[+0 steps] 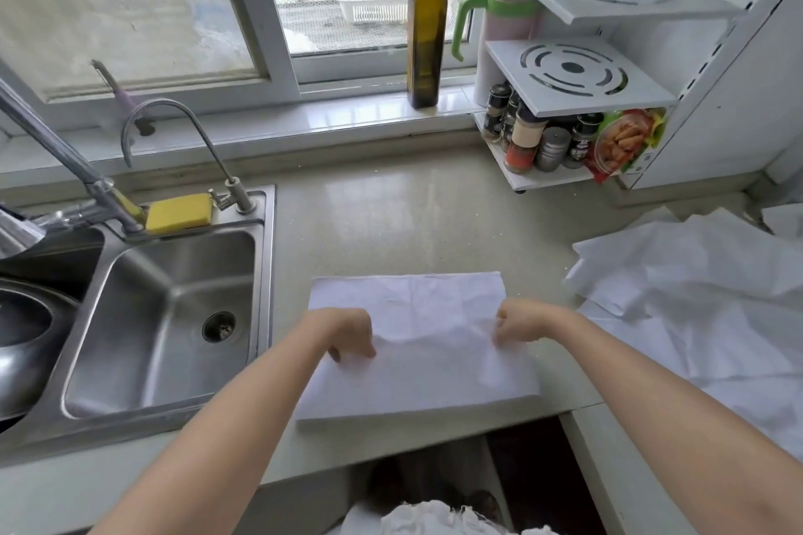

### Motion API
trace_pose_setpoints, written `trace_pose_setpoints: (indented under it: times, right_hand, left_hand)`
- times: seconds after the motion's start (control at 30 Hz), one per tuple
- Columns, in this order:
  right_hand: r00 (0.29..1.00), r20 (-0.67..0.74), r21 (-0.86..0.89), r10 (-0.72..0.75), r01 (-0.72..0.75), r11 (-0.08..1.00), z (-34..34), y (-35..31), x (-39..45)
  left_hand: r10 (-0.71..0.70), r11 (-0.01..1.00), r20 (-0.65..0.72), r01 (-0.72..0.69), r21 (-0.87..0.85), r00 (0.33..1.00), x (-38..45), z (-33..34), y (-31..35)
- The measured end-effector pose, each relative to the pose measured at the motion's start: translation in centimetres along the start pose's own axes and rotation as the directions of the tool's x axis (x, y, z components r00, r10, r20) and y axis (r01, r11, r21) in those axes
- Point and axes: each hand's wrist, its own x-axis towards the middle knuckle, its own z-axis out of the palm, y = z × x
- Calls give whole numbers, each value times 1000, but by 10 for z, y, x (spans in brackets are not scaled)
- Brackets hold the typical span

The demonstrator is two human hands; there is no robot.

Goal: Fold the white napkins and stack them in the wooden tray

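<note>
A white napkin (417, 356) lies on the pale counter in front of me, folded over on itself so its near part is doubled. My left hand (347, 332) pinches the folded layer near its left side. My right hand (517, 324) pinches the same layer near its right side. The sheet sags a little between the two hands. A loose pile of white napkins (695, 295) lies crumpled on the counter to the right. No wooden tray is in view.
A steel sink (160, 317) with two taps and a yellow sponge (179, 212) sits on the left. A dark green bottle (426, 26) stands on the windowsill. A white corner rack (578, 74) holds spice jars at the back right. The counter edge runs just below the napkin.
</note>
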Motion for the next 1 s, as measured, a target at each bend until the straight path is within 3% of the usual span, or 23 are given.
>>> trace_pose_setpoints:
  times: [0.07, 0.13, 0.37, 0.53, 0.67, 0.87, 1.0]
  right_hand:
    - [979, -204, 14, -9, 12, 1000, -2, -2, 10]
    - [946, -323, 18, 7, -2, 1000, -3, -4, 20]
    - [880, -445, 163, 163, -100, 982, -3, -14, 55]
    - [897, -420, 214, 138, -50, 976, 1, -21, 73]
    - [864, -478, 285, 161, -21, 958, 7, -28, 83]
    - [788, -539, 364, 298, -101, 926, 13, -24, 88]
    - [802, -487, 410, 345, -138, 901, 7, -27, 92]
  left_hand:
    - [21, 999, -229, -10, 48, 973, 6, -9, -7]
    - [23, 997, -311, 0, 75, 950, 14, -13, -12]
    - [97, 974, -483, 17, 225, 870, 56, -20, -32]
    - [104, 982, -469, -15, 189, 877, 83, -24, -40]
    - [88, 992, -439, -40, 118, 894, 100, -25, -48]
    - [45, 995, -400, -6, 98, 915, 111, -28, -47]
    - [56, 990, -411, 4, 142, 910, 114, -27, -49]
